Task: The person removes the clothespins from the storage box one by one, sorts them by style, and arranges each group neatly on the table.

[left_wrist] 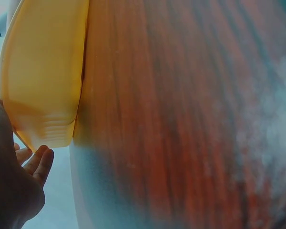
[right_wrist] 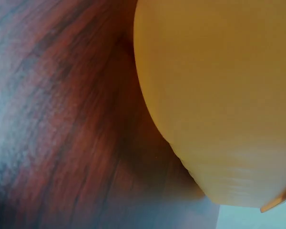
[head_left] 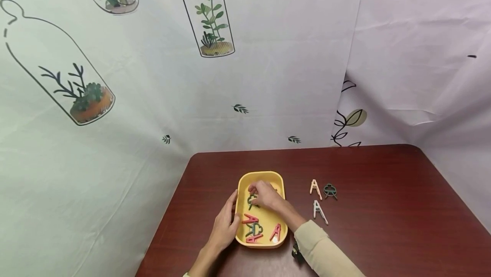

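A yellow plastic tray (head_left: 262,175) stands on the table. Along its left side lies my left hand (head_left: 223,228), thumb at the rim and fingers against the outer wall. In the left wrist view its fingers (left_wrist: 44,164) extend past the tray's corner. My right hand (head_left: 266,195) reaches inside the tray, its thumb overlapping a dark green round clip (head_left: 250,205); I cannot tell whether it grips this clip. Nearer the front of the tray lie pink clothespins (head_left: 276,232) and another dark green clip (head_left: 258,228). The right wrist view shows mostly the tray's outer wall (right_wrist: 219,95).
Right of the tray, on the dark red table (head_left: 383,209), lie a peach clothespin (head_left: 315,187), a white clothespin (head_left: 319,211) and a dark green round clip (head_left: 330,190). A small dark object (head_left: 296,252) shows beside the right sleeve. A printed cloth (head_left: 268,98) hangs behind.
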### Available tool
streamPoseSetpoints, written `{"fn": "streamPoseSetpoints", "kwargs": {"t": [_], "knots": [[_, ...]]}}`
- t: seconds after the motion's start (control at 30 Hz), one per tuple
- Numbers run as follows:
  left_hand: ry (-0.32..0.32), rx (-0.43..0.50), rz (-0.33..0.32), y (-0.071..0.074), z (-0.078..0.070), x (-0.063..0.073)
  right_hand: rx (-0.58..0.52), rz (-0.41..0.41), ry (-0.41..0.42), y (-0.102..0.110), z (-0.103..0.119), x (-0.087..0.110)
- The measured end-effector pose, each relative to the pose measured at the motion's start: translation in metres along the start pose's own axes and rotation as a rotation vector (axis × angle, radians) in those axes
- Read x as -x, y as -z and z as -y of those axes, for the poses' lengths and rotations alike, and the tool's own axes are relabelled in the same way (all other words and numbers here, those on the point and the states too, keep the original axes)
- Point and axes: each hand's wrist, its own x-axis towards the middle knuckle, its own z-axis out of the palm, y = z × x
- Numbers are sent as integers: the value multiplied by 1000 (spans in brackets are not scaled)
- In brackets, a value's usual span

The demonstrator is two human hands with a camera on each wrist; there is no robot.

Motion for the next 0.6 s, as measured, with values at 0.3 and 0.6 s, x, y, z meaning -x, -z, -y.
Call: {"fn": "streamPoseSetpoints", "kwargs": {"t": [0.3,0.6], "knots": [[2,-16,-4,0,0,0,29,-6,61,1,2,1],[-6,-15,-7,0,-2,0,-63,-6,98,4,1,1]]}}
